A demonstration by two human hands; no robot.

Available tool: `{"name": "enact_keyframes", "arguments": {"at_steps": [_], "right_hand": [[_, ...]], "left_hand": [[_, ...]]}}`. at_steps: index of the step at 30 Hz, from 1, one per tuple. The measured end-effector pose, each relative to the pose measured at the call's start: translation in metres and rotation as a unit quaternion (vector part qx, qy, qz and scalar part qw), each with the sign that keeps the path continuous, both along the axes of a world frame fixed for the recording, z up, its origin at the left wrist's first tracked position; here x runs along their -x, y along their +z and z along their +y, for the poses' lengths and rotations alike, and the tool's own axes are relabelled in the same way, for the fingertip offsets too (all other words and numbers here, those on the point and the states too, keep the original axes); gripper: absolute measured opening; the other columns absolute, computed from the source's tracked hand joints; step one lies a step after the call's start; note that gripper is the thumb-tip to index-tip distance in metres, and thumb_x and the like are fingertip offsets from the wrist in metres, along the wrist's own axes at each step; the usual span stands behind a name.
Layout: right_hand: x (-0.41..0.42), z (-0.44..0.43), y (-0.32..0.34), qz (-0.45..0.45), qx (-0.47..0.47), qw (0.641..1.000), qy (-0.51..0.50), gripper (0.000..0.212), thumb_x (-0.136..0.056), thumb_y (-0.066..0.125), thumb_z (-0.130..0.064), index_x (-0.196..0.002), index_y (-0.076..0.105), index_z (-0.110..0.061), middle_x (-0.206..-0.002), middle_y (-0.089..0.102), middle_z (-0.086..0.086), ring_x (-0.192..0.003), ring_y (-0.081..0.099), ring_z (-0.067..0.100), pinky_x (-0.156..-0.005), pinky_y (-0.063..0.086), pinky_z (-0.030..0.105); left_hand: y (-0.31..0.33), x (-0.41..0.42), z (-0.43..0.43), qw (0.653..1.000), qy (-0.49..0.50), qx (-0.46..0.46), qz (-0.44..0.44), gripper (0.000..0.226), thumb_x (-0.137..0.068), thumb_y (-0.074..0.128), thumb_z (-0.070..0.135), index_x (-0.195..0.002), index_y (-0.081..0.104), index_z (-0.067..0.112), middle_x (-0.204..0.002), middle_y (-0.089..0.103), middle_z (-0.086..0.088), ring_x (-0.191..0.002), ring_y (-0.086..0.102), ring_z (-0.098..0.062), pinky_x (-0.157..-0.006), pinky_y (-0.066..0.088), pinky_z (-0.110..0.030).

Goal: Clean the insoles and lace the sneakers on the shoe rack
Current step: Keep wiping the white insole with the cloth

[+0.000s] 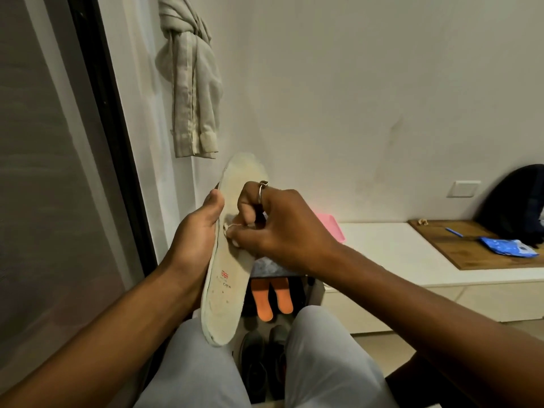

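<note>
A long off-white insole [225,293] with a small red flag print stands almost upright above my knees. My left hand [194,234] grips its left edge from behind, thumb on the rim. My right hand [276,228], a ring on one finger, presses a small white wad of cloth or tissue [231,231] against the insole's middle. Below, between my knees, two orange insoles [272,298] lie on the shoe rack and a pair of dark sneakers [262,357] stands on a lower level.
A knotted beige curtain [191,92] hangs on the wall above. A dark door frame [112,136] runs down the left. A low white bench [397,260] at right carries a pink tray [332,228], a wooden board [477,248], a blue packet [507,247] and a dark bag [515,198].
</note>
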State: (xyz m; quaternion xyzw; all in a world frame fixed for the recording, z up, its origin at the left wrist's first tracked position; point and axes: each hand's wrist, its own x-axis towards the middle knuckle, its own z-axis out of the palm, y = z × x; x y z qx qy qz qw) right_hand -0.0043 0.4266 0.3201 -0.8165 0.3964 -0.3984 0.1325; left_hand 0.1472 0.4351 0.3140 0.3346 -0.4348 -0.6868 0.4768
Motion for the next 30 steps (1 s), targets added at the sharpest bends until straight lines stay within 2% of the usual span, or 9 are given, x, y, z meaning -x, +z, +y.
{"name": "enact_keyframes", "arguments": {"at_steps": [2,5,8,12,14,16,20,26,30], "right_hand": [[0.004,-0.010,0.010,0.011,0.038,0.998,-0.045,0.027,-0.087,0.074,-0.011,-0.074,0.050,-0.014,-0.072,0.063,0.008,-0.069,0.065,0.024,-0.064,0.055,0.046],[0.008,-0.025,0.016,-0.041,0.040,0.994,-0.087,0.029,-0.085,0.074,-0.012,-0.073,0.048,-0.016,-0.073,0.065,0.012,-0.071,0.067,0.032,-0.064,0.054,0.050],[0.002,-0.014,0.004,-0.066,0.004,0.997,-0.050,0.032,-0.087,0.073,-0.009,-0.073,0.046,-0.018,-0.078,0.068,0.013,-0.074,0.071,0.029,-0.065,0.058,0.049],[0.000,0.003,-0.004,-0.042,-0.003,0.999,0.004,0.031,-0.089,0.074,-0.009,-0.074,0.048,-0.011,-0.084,0.070,0.012,-0.087,0.072,0.024,-0.077,0.061,0.040],[0.004,-0.005,0.004,-0.028,0.021,0.999,-0.018,0.029,-0.088,0.075,-0.009,-0.075,0.049,-0.010,-0.082,0.069,0.011,-0.082,0.071,0.026,-0.072,0.060,0.043],[0.008,-0.017,0.014,-0.037,0.053,0.996,-0.055,0.026,-0.086,0.075,-0.009,-0.076,0.050,-0.008,-0.078,0.067,0.011,-0.077,0.069,0.028,-0.068,0.056,0.047],[0.011,-0.033,0.019,-0.094,0.074,0.987,-0.104,0.028,-0.086,0.075,-0.009,-0.075,0.050,-0.005,-0.075,0.067,0.012,-0.074,0.070,0.027,-0.070,0.055,0.048],[-0.002,-0.010,0.002,-0.030,0.073,0.996,-0.031,0.040,-0.088,0.073,-0.008,-0.070,0.042,-0.026,-0.074,0.064,0.010,-0.075,0.069,0.031,-0.064,0.056,0.047],[0.013,-0.028,0.020,-0.003,0.122,0.988,-0.090,0.038,-0.088,0.074,-0.014,-0.072,0.041,-0.025,-0.071,0.059,0.001,-0.072,0.066,0.025,-0.063,0.054,0.045]], "left_hand": [[0.000,0.002,0.004,1.000,-0.023,-0.007,0.000,0.049,-0.104,0.030,0.051,-0.113,0.066,0.019,-0.075,0.074,-0.007,-0.061,0.073,-0.021,-0.050,0.057,-0.030],[0.002,0.005,0.008,0.999,-0.047,-0.004,-0.009,0.048,-0.103,0.032,0.051,-0.122,0.064,0.022,-0.085,0.077,-0.010,-0.065,0.075,-0.026,-0.050,0.059,-0.032],[0.002,0.001,0.005,1.000,-0.026,0.009,-0.008,0.048,-0.105,0.030,0.048,-0.119,0.066,0.019,-0.072,0.075,-0.005,-0.059,0.073,-0.020,-0.048,0.057,-0.028],[0.001,-0.001,0.003,1.000,-0.011,0.012,-0.014,0.051,-0.105,0.029,0.049,-0.116,0.068,0.018,-0.071,0.074,-0.003,-0.061,0.073,-0.018,-0.051,0.059,-0.028],[0.000,0.002,0.005,1.000,-0.022,0.009,-0.011,0.048,-0.105,0.030,0.048,-0.110,0.067,0.019,-0.068,0.073,-0.005,-0.056,0.071,-0.020,-0.048,0.058,-0.028],[0.000,0.006,0.008,0.999,-0.043,0.001,-0.012,0.049,-0.103,0.032,0.051,-0.118,0.065,0.019,-0.080,0.075,-0.011,-0.061,0.073,-0.024,-0.050,0.059,-0.033],[-0.001,0.003,0.006,0.997,-0.062,0.008,-0.037,0.050,-0.103,0.030,0.055,-0.117,0.066,0.022,-0.084,0.076,-0.013,-0.061,0.073,-0.027,-0.057,0.061,-0.036],[-0.003,0.002,0.002,0.999,-0.045,0.014,-0.015,0.052,-0.104,0.028,0.052,-0.113,0.068,0.021,-0.076,0.074,-0.008,-0.060,0.071,-0.023,-0.053,0.060,-0.032],[-0.004,0.003,0.002,0.997,-0.071,0.022,-0.028,0.053,-0.102,0.029,0.056,-0.122,0.065,0.023,-0.094,0.076,-0.016,-0.067,0.073,-0.030,-0.060,0.061,-0.037]]}}
